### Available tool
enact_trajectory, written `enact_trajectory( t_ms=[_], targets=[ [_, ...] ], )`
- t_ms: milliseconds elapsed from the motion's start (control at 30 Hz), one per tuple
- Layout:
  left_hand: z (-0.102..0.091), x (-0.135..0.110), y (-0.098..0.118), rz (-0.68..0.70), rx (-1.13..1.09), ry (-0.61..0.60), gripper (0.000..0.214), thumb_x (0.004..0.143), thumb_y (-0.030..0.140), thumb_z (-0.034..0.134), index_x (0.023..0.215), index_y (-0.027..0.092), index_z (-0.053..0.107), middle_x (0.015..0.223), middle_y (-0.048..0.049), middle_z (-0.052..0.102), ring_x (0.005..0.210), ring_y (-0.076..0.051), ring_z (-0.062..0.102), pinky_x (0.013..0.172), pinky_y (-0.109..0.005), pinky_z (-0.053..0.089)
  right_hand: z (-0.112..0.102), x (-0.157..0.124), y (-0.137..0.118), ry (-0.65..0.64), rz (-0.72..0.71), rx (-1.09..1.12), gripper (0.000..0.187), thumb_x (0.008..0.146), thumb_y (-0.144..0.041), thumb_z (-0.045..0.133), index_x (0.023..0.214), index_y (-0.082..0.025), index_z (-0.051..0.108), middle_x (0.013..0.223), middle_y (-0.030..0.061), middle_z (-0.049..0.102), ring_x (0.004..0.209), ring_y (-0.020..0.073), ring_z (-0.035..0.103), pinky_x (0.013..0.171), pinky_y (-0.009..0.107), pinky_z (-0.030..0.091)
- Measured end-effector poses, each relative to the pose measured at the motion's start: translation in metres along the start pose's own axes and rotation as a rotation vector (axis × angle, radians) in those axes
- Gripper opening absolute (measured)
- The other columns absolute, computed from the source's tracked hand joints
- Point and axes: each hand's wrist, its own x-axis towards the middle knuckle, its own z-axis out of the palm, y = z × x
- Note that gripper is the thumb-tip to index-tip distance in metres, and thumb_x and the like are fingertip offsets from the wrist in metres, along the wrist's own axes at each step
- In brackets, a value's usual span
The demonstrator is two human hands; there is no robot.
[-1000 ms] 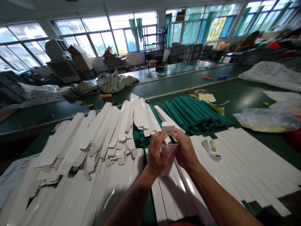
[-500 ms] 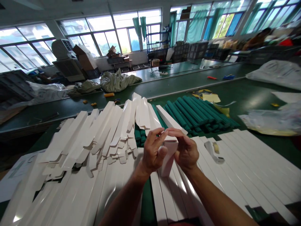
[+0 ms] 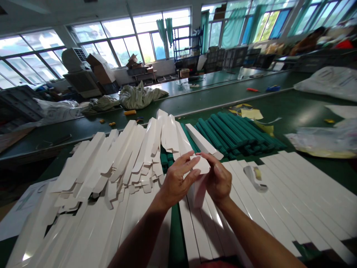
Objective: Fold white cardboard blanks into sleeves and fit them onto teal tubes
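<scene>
My left hand [image 3: 177,182] and my right hand [image 3: 219,180] hold one long white carton [image 3: 198,188] upright between them, just above the rows of closed white cartons [image 3: 279,186]. Fingers of both hands press on the carton's top end flap [image 3: 201,163]. The left hand wraps the carton's left side, the right hand its right side. A pile of flat, unfolded white carton blanks [image 3: 119,156] lies to the left of my hands. Behind them lies a stack of green rolled rods [image 3: 234,134].
The green worktable [image 3: 292,108] carries clear plastic bags [image 3: 326,139] at the right, yellow paper scraps [image 3: 249,113] and a grey sack [image 3: 138,96] further back. A tape dispenser-like object [image 3: 252,175] lies on the closed cartons. Shelves, boxes and windows stand at the far wall.
The carton's top flap stood open a second ago; my fingers have folded it down onto the carton's end. The carton and both hands have sunk slightly lower.
</scene>
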Motion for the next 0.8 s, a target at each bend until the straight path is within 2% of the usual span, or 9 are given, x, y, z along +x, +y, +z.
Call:
enact_trajectory(
  t_ms=[67, 133, 233, 300, 400, 600, 800],
  targets=[
    [-0.001, -0.001, -0.001, 0.051, 0.085, 0.018, 0.038, 0.095, 0.026, 0.053, 0.131, 0.016, 0.056, 0.142, -0.0168, 0.050, 0.132, -0.026, 0.049, 0.105, -0.044, 0.047, -0.003, -0.003, 0.001, -0.050, -0.025, -0.048, 0.041, 0.097, -0.029, 0.035, 0.126, -0.021, 0.062, 0.127, 0.0082, 0.062, 0.121, 0.0244, 0.056, 0.104, 0.041, 0.044],
    [-0.003, -0.001, -0.003, 0.112, 0.142, 0.030, 0.039, 0.095, 0.024, 0.052, 0.132, 0.013, 0.054, 0.139, -0.0184, 0.053, 0.131, -0.026, 0.050, 0.105, -0.044, 0.048, -0.006, -0.007, 0.001, -0.136, -0.057, -0.167, 0.045, 0.096, -0.031, 0.037, 0.137, -0.020, 0.052, 0.137, 0.0089, 0.055, 0.127, 0.0251, 0.051, 0.107, 0.042, 0.042],
    [-0.006, 0.000, -0.005, 0.186, 0.177, 0.042, 0.036, 0.095, 0.021, 0.051, 0.130, 0.011, 0.055, 0.128, -0.0180, 0.061, 0.124, -0.025, 0.056, 0.102, -0.043, 0.051, -0.003, -0.013, 0.002, -0.220, -0.192, -0.441, 0.062, 0.089, -0.031, 0.051, 0.147, -0.017, 0.036, 0.144, 0.0143, 0.046, 0.132, 0.0292, 0.046, 0.108, 0.048, 0.041],
    [-0.007, 0.002, -0.004, 0.222, 0.188, 0.055, 0.035, 0.095, 0.019, 0.050, 0.129, 0.011, 0.056, 0.125, -0.0169, 0.063, 0.120, -0.024, 0.058, 0.100, -0.041, 0.053, 0.002, -0.015, 0.004, -0.166, -0.286, -0.623, 0.074, 0.083, -0.030, 0.061, 0.148, -0.015, 0.030, 0.141, 0.0179, 0.047, 0.129, 0.0309, 0.050, 0.103, 0.049, 0.046],
    [-0.011, 0.007, -0.002, 0.260, 0.219, 0.064, 0.034, 0.096, 0.018, 0.048, 0.128, 0.013, 0.055, 0.122, -0.0142, 0.065, 0.117, -0.021, 0.061, 0.099, -0.039, 0.055, 0.011, -0.017, 0.009, -0.057, -0.319, -0.781, 0.076, 0.081, -0.032, 0.065, 0.147, -0.016, 0.030, 0.131, 0.0189, 0.055, 0.116, 0.0303, 0.060, 0.091, 0.046, 0.055],
    [-0.021, 0.015, 0.003, 0.307, 0.319, -0.049, 0.030, 0.097, 0.019, 0.046, 0.123, 0.012, 0.057, 0.115, -0.0125, 0.068, 0.111, -0.019, 0.065, 0.094, -0.036, 0.058, 0.015, -0.018, 0.012, -0.064, -0.364, -0.822, 0.074, 0.084, -0.030, 0.062, 0.147, -0.018, 0.026, 0.130, 0.0194, 0.057, 0.114, 0.0299, 0.061, 0.089, 0.044, 0.057],
    [-0.032, 0.023, 0.004, 0.333, 0.306, -0.164, 0.028, 0.097, 0.018, 0.045, 0.121, 0.011, 0.058, 0.113, -0.0128, 0.068, 0.105, -0.018, 0.066, 0.089, -0.034, 0.059, 0.013, -0.019, 0.016, -0.098, -0.391, -0.824, 0.077, 0.083, -0.027, 0.063, 0.148, -0.014, 0.025, 0.131, 0.0219, 0.055, 0.117, 0.0319, 0.060, 0.090, 0.044, 0.057]
  ],
)
